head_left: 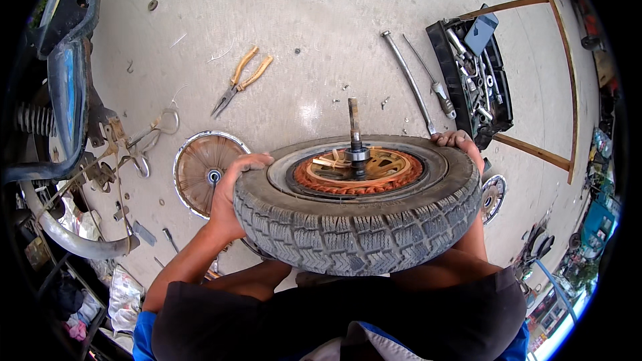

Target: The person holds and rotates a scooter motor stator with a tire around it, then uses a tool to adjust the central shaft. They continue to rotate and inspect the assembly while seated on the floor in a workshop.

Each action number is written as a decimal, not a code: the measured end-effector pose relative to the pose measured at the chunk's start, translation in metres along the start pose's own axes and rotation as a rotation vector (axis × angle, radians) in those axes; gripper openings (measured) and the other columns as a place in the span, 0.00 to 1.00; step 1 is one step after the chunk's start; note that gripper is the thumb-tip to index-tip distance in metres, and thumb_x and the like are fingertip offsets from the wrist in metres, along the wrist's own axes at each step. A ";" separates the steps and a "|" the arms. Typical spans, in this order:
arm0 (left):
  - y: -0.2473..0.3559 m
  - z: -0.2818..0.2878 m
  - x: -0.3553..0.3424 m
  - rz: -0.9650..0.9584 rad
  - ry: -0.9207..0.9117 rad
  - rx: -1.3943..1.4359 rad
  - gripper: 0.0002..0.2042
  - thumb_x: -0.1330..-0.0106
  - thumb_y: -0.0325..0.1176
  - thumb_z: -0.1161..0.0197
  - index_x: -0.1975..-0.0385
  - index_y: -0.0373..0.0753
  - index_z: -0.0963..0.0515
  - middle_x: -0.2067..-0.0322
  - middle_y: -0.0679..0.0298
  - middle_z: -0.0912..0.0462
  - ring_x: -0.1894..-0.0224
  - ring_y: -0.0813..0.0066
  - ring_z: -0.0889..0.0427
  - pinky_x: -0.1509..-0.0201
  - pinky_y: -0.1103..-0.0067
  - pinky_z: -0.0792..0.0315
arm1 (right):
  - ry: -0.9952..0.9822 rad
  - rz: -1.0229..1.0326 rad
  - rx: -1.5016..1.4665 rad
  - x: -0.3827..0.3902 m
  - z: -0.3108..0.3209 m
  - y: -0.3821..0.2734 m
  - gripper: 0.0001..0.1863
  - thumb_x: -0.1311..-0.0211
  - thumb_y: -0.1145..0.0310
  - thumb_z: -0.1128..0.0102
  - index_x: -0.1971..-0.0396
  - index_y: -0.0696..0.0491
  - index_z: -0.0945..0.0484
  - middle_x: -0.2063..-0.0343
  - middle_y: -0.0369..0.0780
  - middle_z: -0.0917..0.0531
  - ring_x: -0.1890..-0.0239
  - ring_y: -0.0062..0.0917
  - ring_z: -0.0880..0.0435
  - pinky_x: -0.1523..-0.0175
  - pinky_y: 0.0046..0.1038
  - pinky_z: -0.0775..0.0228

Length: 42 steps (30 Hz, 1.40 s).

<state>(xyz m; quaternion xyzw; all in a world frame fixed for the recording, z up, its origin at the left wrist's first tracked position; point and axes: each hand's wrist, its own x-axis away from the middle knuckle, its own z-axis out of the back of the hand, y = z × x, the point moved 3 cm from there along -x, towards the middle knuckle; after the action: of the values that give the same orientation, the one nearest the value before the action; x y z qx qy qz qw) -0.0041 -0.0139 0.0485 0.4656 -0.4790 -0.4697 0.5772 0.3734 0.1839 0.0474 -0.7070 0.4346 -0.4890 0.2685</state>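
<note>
Left hand (pixel 233 184), right hand (pixel 463 145) on tire (pixel 358 244); open toolbox (pixel 445 70) on pale floor (pixel 334 27).

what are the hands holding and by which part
A wheel, by its tyre: left hand at its left side, right hand at its right.

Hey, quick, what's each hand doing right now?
Left hand: closed on the tyre, holding its left side.
Right hand: closed on the tyre, holding its right side.

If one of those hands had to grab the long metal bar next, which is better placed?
Probably the right hand: it grips the tyre near the lower end of the metal bar, while the left hand holds the tyre's opposite side, farther away.
</note>
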 end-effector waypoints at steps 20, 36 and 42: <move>-0.003 -0.001 0.005 -0.085 0.002 -0.064 0.39 0.57 0.35 0.14 0.44 0.36 0.30 0.44 0.51 0.21 0.37 0.57 0.23 0.30 0.62 0.33 | 0.003 0.025 0.032 0.003 0.002 0.003 0.09 0.40 0.68 0.46 0.74 0.58 0.27 0.71 0.46 0.20 0.59 0.36 0.23 0.38 0.41 0.33; -0.007 -0.002 0.007 -0.084 0.013 -0.055 0.40 0.60 0.37 0.13 0.45 0.37 0.29 0.44 0.51 0.21 0.37 0.54 0.22 0.32 0.62 0.31 | 0.034 0.014 0.046 0.006 -0.003 0.002 0.09 0.42 0.66 0.45 0.73 0.57 0.28 0.70 0.46 0.20 0.56 0.37 0.23 0.36 0.41 0.35; -0.007 -0.003 0.007 -0.096 0.014 -0.067 0.39 0.59 0.37 0.14 0.46 0.37 0.29 0.45 0.50 0.21 0.38 0.53 0.22 0.33 0.62 0.31 | 0.008 0.034 0.030 0.004 0.005 0.005 0.09 0.42 0.66 0.45 0.74 0.56 0.28 0.71 0.46 0.21 0.58 0.36 0.23 0.37 0.40 0.35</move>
<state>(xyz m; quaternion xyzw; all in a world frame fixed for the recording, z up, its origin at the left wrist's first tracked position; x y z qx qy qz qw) -0.0014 -0.0217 0.0418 0.4717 -0.4360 -0.5093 0.5728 0.3771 0.1781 0.0429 -0.6933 0.4404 -0.4937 0.2858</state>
